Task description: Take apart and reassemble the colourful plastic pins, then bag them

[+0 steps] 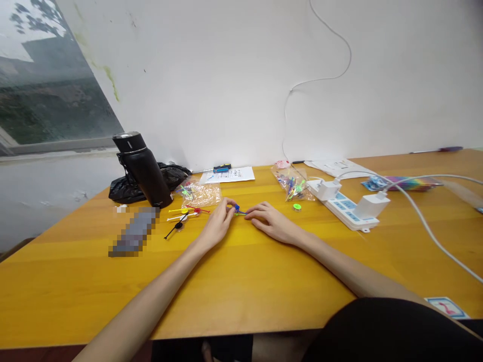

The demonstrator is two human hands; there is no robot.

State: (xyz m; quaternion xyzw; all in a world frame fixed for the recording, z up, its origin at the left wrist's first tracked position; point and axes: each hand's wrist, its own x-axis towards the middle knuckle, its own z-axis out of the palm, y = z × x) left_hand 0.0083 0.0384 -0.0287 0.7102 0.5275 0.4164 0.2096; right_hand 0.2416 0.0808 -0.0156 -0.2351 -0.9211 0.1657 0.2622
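Between my two hands, low over the table (226, 286), is a small blue plastic piece (237, 207) with a thin stick. My left hand (219, 221) pinches its round end between thumb and fingers, partly covering it. At the stick's other end are the fingertips of my right hand (274, 222), closed together on the tip. A bit of yellow-green shows beneath the stick. Left of my left hand lie similar disc-and-stick pieces: a yellow one (183, 211), a red one (197, 210), a white one (192, 215) and a black one (178, 225). A green disc (297, 206) rests beyond my right hand.
A black bottle (145, 173) stands by a black plastic bag (123, 187) at left, near a pixelated flat object (136, 232). Clear bags (206, 193) of coloured parts, paper (241, 174) and a screwdriver (222, 168) lie behind. Chargers sit in a power strip (345, 208) at right, trailing cables.
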